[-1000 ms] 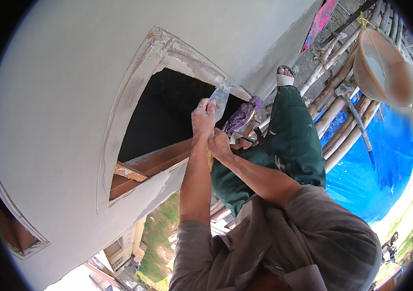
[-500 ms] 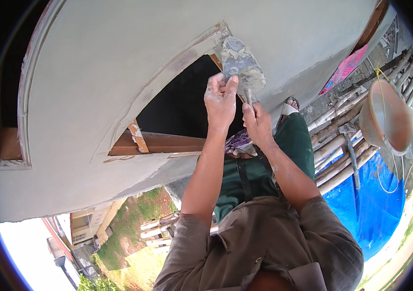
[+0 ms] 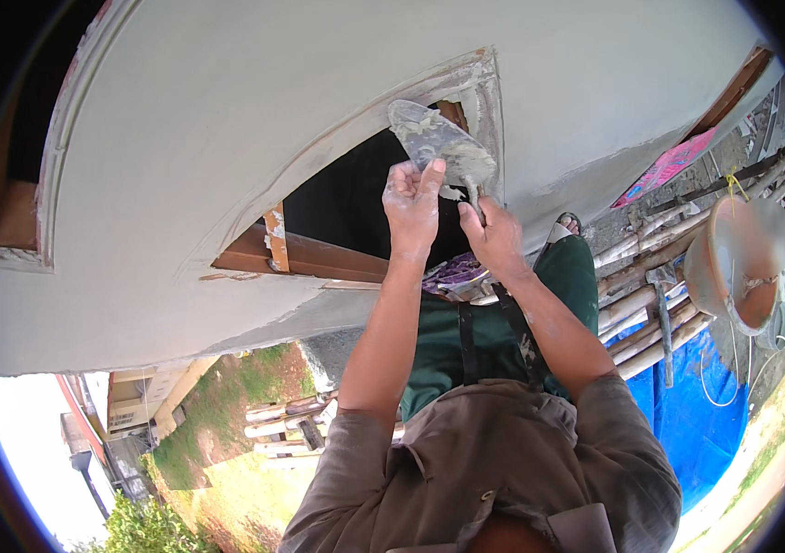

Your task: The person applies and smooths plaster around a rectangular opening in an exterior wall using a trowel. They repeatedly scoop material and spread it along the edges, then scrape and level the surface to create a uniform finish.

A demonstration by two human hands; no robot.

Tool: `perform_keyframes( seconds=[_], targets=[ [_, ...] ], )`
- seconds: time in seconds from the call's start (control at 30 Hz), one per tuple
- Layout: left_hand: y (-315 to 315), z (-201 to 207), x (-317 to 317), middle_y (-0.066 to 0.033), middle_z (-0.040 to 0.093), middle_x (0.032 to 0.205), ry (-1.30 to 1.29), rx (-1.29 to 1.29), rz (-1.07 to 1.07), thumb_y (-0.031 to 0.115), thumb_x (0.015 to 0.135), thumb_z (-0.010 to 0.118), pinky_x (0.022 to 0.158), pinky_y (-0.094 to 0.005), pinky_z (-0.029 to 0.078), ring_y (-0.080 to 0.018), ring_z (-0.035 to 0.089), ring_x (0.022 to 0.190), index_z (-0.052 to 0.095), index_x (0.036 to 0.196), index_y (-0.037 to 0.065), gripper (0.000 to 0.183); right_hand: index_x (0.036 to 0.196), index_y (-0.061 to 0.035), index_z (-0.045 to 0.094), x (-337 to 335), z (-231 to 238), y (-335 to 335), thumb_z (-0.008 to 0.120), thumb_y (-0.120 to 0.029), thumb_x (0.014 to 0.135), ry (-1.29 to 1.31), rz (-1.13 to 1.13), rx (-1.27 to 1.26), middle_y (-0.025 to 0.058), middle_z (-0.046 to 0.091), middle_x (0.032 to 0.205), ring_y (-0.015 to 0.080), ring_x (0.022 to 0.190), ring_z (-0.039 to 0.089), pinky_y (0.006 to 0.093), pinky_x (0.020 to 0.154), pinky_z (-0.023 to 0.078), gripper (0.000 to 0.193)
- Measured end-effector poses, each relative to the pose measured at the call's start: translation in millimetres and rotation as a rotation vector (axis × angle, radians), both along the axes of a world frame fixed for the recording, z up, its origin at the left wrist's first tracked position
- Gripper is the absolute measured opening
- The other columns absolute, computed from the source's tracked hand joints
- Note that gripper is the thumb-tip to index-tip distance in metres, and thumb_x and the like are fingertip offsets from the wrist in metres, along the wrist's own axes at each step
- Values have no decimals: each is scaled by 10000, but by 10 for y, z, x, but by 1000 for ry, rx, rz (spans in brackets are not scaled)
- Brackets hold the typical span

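Observation:
My right hand (image 3: 497,241) is wrapped round the handle of a trowel (image 3: 446,146). Its grey blade is smeared with pale plaster and tilts up to the left, in front of a window opening in the wall. My left hand (image 3: 411,214), fingers curled and dusted white, pinches the blade's lower edge, the thumb lying on it. A small white lump of plaster (image 3: 451,193) shows just below the blade, between my hands. Behind them, the opening's arched plaster border (image 3: 356,118) is rough and patchy.
A smooth grey wall (image 3: 190,120) surrounds the opening, with a brown wooden frame (image 3: 328,264) along its lower side. To the right, a plaster-stained basin (image 3: 708,263) and a hammer-like tool (image 3: 664,323) rest by wooden poles (image 3: 641,241). Beyond lies a blue tarp (image 3: 687,405).
The trowel blade has tilted over to the left, and my left hand has slid down slightly along its edge. A plaster lump now shows below the blade. The view has shifted somewhat.

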State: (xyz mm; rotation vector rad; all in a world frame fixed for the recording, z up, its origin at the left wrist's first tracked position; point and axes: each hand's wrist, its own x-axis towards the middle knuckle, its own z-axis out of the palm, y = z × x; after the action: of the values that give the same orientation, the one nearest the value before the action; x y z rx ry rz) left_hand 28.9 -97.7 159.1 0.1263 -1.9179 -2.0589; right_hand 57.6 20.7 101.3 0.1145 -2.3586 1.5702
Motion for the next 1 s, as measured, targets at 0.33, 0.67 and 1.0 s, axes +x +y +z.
perform_keyframes(
  seconds=[0.33,0.67,1.0],
  targets=[
    [-312,-46,172,43,524,763,44,141,132,226,875,724,593,-185,375,-16,435,682,545,882,35,262,793,-16,516,143,93,-454,604,-285,913,58,46,244,205,575,610,427,600,592,486,530,441,308],
    [-1030,-164,790,-58,604,954,34,197,575,304,903,670,765,-261,492,-106,573,859,505,1104,11,392,843,-15,522,450,158,-1154,603,-288,900,39,431,260,183,608,734,380,690,621,432,616,491,291],
    [-898,57,951,-222,268,1438,202,-341,678,316,713,845,1084,-423,317,-331,326,1329,273,1438,1,976,1213,23,467,569,300,-985,533,-232,941,50,738,207,248,614,967,452,869,611,483,728,486,379]
  ],
)
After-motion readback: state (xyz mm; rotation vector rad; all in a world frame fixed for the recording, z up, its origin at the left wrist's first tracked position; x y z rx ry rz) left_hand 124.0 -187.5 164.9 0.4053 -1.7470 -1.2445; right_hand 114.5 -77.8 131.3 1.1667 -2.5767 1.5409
